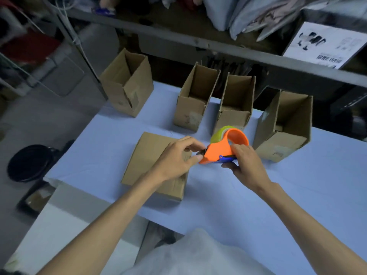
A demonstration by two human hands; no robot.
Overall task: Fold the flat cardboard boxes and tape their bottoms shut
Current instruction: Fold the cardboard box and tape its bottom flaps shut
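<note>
right hand [246, 165]: fingers curled round the orange dispenser [220, 151], held above the table [297, 195].
left hand [176, 157]: thumb and forefinger pinch the dispenser's front end.
table: pale blue; four open boxes [195, 100] along its far edge, grey shelf [198, 40] behind.
box [151, 155]: brown, closed side up, near the left edge, under the left hand.

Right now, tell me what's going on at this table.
A person is taping boxes. The right hand grips an orange tape dispenser while the left hand pinches at its front end, apparently the tape's end. A closed box lies on the blue table beneath the hands; four open boxes stand behind it.
</note>
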